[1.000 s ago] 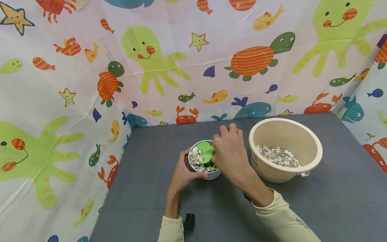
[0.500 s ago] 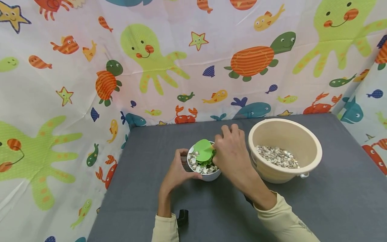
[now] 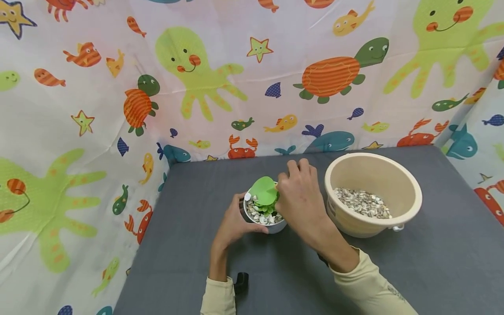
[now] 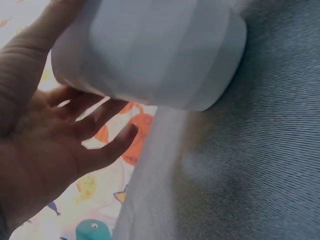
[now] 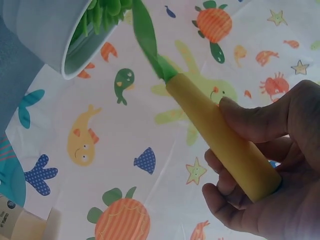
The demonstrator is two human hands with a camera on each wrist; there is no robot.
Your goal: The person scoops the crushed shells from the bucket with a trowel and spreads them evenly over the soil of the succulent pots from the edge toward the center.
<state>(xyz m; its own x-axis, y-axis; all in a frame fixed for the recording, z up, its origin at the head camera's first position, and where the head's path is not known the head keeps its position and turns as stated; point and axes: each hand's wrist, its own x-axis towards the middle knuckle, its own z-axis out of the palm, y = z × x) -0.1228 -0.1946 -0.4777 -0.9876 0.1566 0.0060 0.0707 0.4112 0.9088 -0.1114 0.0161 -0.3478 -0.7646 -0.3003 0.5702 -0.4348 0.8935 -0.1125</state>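
A small white pot (image 3: 275,226) with a green plant and small shells stands on the grey table (image 3: 189,245). My left hand (image 3: 232,225) cups the pot (image 4: 150,50) from the left, thumb along its side. My right hand (image 3: 301,197) grips the yellow handle (image 5: 225,145) of a green scoop (image 3: 263,190), whose blade (image 5: 145,35) is held over the pot's (image 5: 45,30) rim. The scoop's blade is tipped up above the plant.
A cream bowl (image 3: 409,203) partly filled with small shells (image 3: 362,208) stands just right of the pot. A sea-creature patterned sheet (image 3: 118,109) walls the table at the back and both sides. A small black object (image 3: 241,281) lies near my left sleeve.
The scoop has lifted from lying on the shells in the pot to tilting up above the rim. The pot and left hand shifted very slightly.
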